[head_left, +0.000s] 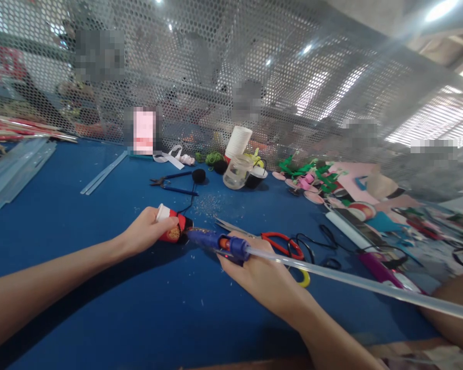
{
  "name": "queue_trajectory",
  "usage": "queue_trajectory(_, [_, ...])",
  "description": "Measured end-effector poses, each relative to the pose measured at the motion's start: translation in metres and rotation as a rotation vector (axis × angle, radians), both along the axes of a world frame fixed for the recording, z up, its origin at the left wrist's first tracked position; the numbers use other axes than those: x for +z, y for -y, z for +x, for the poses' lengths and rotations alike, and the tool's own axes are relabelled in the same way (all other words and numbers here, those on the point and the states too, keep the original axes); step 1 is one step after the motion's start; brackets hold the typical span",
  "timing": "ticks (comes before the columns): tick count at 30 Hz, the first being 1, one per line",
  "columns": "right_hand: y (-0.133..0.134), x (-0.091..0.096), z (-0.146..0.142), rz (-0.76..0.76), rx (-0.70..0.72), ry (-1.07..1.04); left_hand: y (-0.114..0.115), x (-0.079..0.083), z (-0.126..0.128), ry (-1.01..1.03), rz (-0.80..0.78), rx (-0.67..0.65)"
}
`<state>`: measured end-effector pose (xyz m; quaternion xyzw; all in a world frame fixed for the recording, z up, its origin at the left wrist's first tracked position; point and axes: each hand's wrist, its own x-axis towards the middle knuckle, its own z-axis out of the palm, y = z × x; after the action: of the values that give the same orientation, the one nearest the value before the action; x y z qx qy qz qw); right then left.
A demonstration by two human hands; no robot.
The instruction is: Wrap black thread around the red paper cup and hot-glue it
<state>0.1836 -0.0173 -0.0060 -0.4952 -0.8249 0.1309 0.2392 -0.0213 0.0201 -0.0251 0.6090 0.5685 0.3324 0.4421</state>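
Note:
My left hand (148, 229) is closed around a red and white paper cup (172, 228) tipped on its side, its dark end facing right. Black yarn runs from that dark end to a black yarn ball (198, 176) farther back. In my right hand (260, 267) is a blue glue gun (218, 243), with its tip at the cup's dark end; whether they touch I cannot tell. A long clear glue stick (351, 279) sticks out of the gun's back. Just beyond my right hand lie scissors with red handles (281, 244); a yellow piece (304, 278) shows beside my wrist.
Blue-handled pliers (177, 184) lie ahead of the cup. Behind stand a clear plastic cup (237, 172) and stacked white paper cups (239, 140). Glue sticks (19, 172) are piled at left. Craft flowers (308, 177) and black cords crowd the right, near another person's arm (453, 308).

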Motion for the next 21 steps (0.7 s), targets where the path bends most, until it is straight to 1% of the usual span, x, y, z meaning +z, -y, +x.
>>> queue_trajectory(5, [0.001, 0.0, 0.0, 0.001, 0.026, 0.001, 0.001, 0.001, 0.0, -0.036, 0.004, -0.009])
queue_trajectory(8, [0.0, 0.0, 0.0, -0.022, -0.002, 0.012, 0.002, 0.003, 0.001, -0.039, 0.0, -0.006])
queue_trajectory(14, [-0.004, 0.011, -0.001, -0.015, -0.042, 0.123, 0.002, 0.004, 0.001, -0.059, 0.041, -0.047])
queue_trajectory(17, [-0.004, 0.015, -0.001, -0.04, -0.047, 0.112, 0.003, 0.003, 0.0, -0.076, 0.053, -0.072])
queue_trajectory(21, [-0.003, 0.012, 0.0, -0.093, -0.034, 0.078, 0.003, 0.001, -0.001, -0.074, 0.051, -0.089])
